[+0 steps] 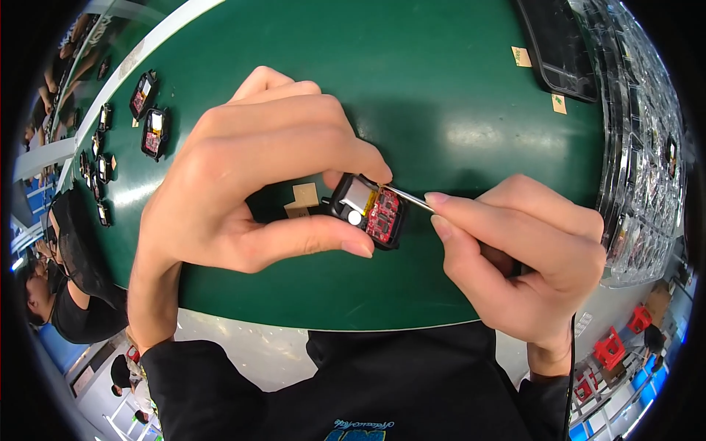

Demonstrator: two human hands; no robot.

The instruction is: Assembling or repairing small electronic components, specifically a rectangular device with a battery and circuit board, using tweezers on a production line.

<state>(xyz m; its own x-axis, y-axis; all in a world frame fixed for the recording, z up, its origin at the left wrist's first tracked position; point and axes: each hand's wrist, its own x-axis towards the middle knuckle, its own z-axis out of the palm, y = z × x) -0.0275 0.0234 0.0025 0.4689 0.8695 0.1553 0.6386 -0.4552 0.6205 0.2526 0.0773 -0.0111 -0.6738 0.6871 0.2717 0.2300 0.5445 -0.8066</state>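
Observation:
Between thumb and fingers, my left hand (243, 169) grips a small black device housing (401, 234) by its edges, tilted above the table. Inside lie a silver battery (357, 197) with a yellow edge, a white round part (354, 217) and a red circuit board (384, 214). My right hand (526, 257) pinches a thin metal tool (413, 200), apparently tweezers. Its tip reaches the upper corner of the housing, close to my left forefinger. Whether the tip touches a part inside is too small to tell.
Similar open devices (154, 132) sit on the green table (412, 66) at the left, several more along its edge. Stacked clear plastic trays (640, 147) stand at the right beside a black tray (562, 51). Small tan paper pieces (305, 195) lie about. Another person (92, 309) sits at far left.

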